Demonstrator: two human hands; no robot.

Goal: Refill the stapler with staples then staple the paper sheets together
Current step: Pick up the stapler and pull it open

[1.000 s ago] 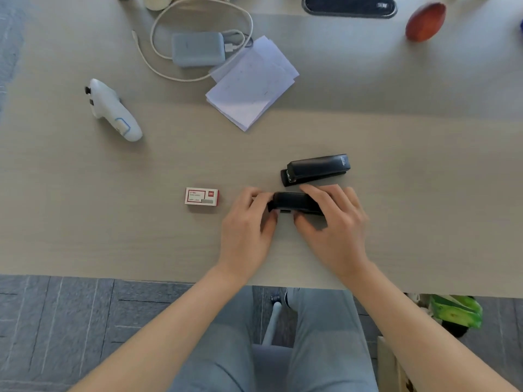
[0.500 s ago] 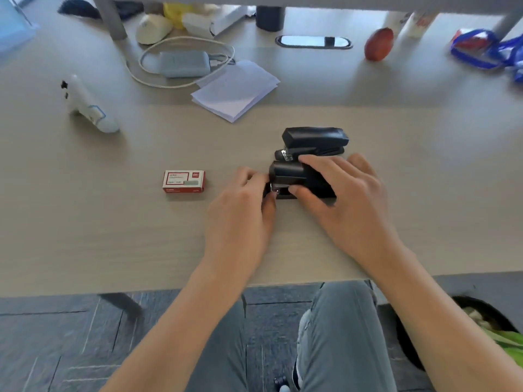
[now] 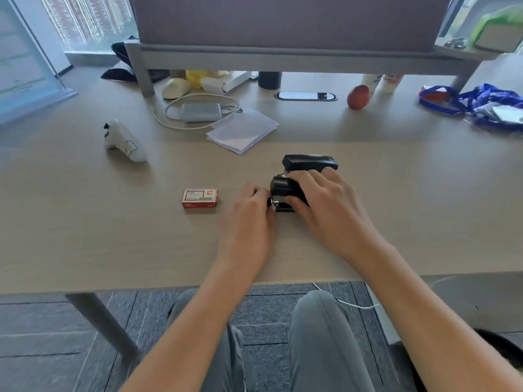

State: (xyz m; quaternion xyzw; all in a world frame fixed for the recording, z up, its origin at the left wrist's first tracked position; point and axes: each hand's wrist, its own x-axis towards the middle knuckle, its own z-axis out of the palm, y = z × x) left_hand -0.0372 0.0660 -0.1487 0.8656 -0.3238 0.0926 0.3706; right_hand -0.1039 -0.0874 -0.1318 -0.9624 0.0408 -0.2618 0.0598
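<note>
A black stapler (image 3: 284, 190) sits on the pale wood table (image 3: 85, 236) a little right of centre, near the front edge. Its short, blocky body is glossy, with a bit of bright metal showing at its left end. Just behind it, touching or nearly so, lies a second black stapler (image 3: 310, 162), longer and flatter, set crosswise.

The right hand (image 3: 325, 205) lies over the near stapler from the right, fingers curled across its top and thumb against the near side, gripping it. The left hand (image 3: 249, 219) comes in from the left with fingers bent, their tips pinched at the metal part on the stapler's left end; whether they hold a small piece there or only press on it is hard to tell, since the spot is small and partly covered.

A red and white staple box (image 3: 199, 198) lies closed on the table just left of the left hand, apart from it. The paper sheets (image 3: 243, 131) rest in a loose fanned stack well behind the staplers, toward the back of the table, beside a grey power pack (image 3: 201, 112) with a coiled white cable. A white controller (image 3: 124, 141) lies farther left.
</note>
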